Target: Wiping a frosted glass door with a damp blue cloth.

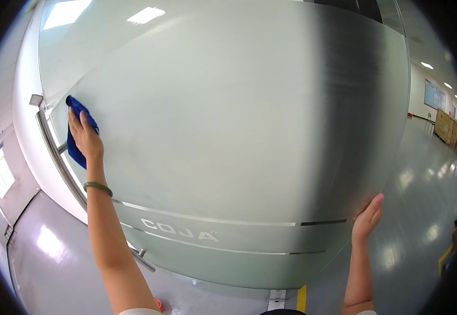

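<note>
My left hand (86, 138) presses a blue cloth (78, 151) flat on a large frosted glass door (212, 126), near the door's left side. A green bangle (98, 188) circles that wrist. Just left of the cloth runs a long metal pull handle (57, 159), mounted upright on the door. My right hand (365, 220) grips the door's right edge low down, its thumb on the near side and its fingers partly hidden behind the glass. Two thin stripes and some lettering cross the lower part of the pane.
Below the door is a glossy grey floor (390, 252) with a metal floor fitting (276, 300) and a yellow stripe (301, 298). Part of a red object (158, 304) shows beside my left arm. A wooden crate (447, 126) stands far off at the right. A window (0, 171) is at the left.
</note>
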`<state>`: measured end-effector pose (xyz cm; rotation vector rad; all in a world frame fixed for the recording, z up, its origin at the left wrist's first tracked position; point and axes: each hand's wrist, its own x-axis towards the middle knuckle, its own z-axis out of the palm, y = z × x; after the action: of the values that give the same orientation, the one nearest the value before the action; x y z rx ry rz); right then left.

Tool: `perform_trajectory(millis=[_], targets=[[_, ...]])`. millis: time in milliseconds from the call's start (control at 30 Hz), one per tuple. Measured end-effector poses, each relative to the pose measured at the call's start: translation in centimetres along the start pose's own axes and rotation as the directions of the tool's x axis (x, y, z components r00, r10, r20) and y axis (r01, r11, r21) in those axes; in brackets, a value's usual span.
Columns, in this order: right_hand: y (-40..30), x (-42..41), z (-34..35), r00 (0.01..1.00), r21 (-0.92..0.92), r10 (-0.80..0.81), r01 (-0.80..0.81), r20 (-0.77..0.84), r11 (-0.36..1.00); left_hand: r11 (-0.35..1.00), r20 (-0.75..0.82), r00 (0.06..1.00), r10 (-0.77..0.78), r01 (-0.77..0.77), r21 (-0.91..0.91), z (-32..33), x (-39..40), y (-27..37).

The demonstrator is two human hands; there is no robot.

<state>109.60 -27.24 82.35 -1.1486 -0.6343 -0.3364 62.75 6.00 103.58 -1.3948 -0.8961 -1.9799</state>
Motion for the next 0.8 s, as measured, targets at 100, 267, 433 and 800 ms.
perform_trajectory(millis=[100, 267, 433, 800], targets=[[-1.1, -0.2, 0.4, 0.999, -0.014, -0.040, 0.040, 0.020, 0.999, 0.995, 0.003, 0.995, -0.101, 0.101, 0.000, -0.1, -0.4, -1.2], [0.0, -0.1, 1.1, 0.988, -0.085, -0.151, 0.149, -0.018, 0.985, 0.972, 0.025, 0.973, -0.229, 0.227, 0.056, -0.4, -3.0, 4.2], [0.0, 0.8, -0.2, 0.996, -0.059, 0.080, -0.083, -0.046, 0.995, 0.990, 0.268, 0.953, 0.141, -0.128, -0.065, -1.6, -10.3, 20.2], [1.4, 1.5, -1.3, 0.985, -0.065, 0.145, -0.152, -0.098, 0.986, 0.825, 0.365, 0.741, 0.564, -0.482, -0.295, -4.3, -9.2, 18.4]])
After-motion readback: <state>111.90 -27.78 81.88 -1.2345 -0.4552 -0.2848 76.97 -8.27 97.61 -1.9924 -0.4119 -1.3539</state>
